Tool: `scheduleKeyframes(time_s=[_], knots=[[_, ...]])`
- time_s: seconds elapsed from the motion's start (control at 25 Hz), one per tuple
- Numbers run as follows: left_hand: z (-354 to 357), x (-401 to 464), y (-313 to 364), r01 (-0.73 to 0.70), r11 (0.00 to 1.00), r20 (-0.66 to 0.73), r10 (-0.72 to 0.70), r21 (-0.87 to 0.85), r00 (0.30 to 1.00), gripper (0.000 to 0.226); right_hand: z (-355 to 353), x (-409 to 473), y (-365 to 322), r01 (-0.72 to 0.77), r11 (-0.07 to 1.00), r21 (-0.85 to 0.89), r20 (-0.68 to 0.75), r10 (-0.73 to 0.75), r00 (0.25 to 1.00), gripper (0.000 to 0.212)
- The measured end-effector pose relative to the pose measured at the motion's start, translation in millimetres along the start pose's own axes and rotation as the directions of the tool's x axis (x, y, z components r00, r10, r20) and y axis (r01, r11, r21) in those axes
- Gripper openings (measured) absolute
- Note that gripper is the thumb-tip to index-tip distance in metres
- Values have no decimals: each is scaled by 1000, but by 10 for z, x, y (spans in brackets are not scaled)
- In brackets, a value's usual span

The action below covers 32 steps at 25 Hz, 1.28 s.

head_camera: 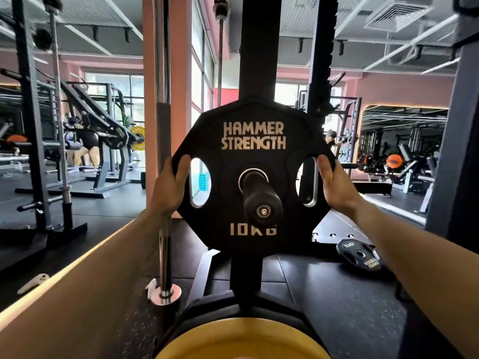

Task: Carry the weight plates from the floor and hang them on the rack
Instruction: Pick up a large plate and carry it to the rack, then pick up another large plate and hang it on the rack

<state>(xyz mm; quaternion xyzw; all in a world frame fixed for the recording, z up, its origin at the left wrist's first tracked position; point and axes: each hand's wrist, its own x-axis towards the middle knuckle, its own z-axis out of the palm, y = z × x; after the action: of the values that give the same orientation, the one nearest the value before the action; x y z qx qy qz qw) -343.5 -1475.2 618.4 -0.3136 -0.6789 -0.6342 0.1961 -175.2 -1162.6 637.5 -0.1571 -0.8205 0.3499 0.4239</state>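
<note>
Both bare hands closed on one black weight plate (252, 174), seen from the wearer's own head height. Left hand (169, 186) clamped on the plate's left edge, thumb on the front face beside the left oval grip hole, fingers wrapped out of sight behind. Right hand (334, 185) mirrored on the right edge, thumb beside the right oval hole, fingers likewise hidden behind. Plate upright, many-sided, facing the camera, lettered "HAMMER STRENGTH" above the middle and "10KG" below. Centre hole threaded over a black storage peg (260, 195) that juts toward the camera from the dark upright of the rack (259, 60); capped peg end well in front of the plate's face. Both forearms stretched forward from the lower corners. Just left of the plate, a chrome barbell (164, 239) standing upright in a floor holder. On the dark rubber floor (324, 294) at lower right, well apart from the rack, a second black plate (360, 254) lying flat. At the bottom edge, close to the camera, the curved rim of a yellow plate (233, 338). Further back, a gym with pink walls, large windows and other black machines; at far left a person on a machine.
</note>
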Motion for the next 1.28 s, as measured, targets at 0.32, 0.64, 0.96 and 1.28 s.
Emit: scheduleKeyframes(time_s=[0.32,0.64,0.96,1.28], knots=[[-390,-159,268,202,805,216,-376,558,901,53,-206,-486,-384,-298,843,-447,213,424,880,75],[-954,-1583,1058,275,525,347,-794,806,499,48,-799,-1790,-1058,-330,765,-553,490,619,614,46],[-1623,-2926,3015,367,235,287,-954,900,-91,46,-2159,-3435,-2323,-573,473,-669,530,844,77,49],[-2156,-4210,4026,224,201,266,-913,953,-310,41,-3235,-5193,-2843,-701,175,-691,416,889,-189,38]])
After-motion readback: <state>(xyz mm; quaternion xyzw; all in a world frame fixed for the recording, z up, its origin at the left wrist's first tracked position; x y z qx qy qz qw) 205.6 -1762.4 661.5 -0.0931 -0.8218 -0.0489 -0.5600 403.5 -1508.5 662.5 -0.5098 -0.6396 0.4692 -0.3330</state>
